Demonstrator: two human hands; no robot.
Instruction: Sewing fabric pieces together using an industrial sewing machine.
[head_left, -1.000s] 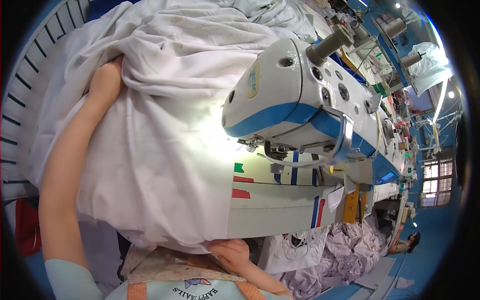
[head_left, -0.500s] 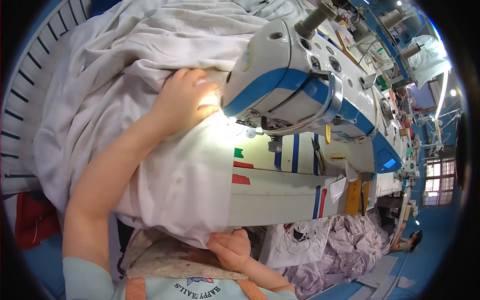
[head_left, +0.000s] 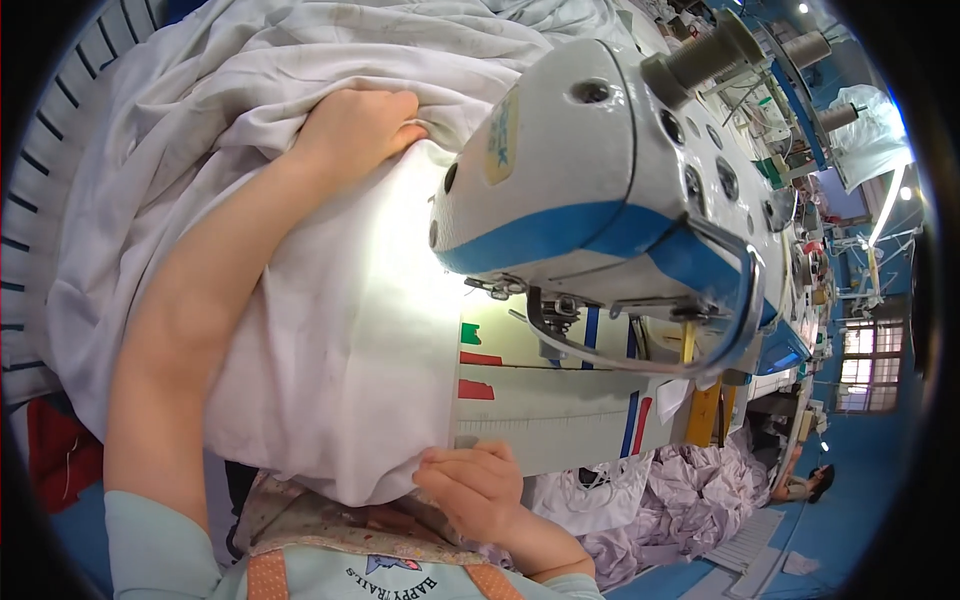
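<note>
- Landmark: rounded white-and-blue sewing-machine head (head_left: pixel 560 165); its yellowish label (head_left: pixel 502 140) bears lettering.
- Soft, creased white cloth (head_left: pixel 330 340): spread left of the head, one straight edge running nearward from it.
- Left hand (head_left: pixel 360 128): left of the head, fingers curled on cloth; grip cannot be told.
- Right hand (head_left: pixel 475 490): nearward of the head, pinching the cloth's near corner.
- Smooth grey-green bed (head_left: pixel 560 425): bare stretch nearward of the head.

The cloth (head_left: pixel 320 380) is white, the sewing machine (head_left: pixel 575 170) white banded with blue.
</note>
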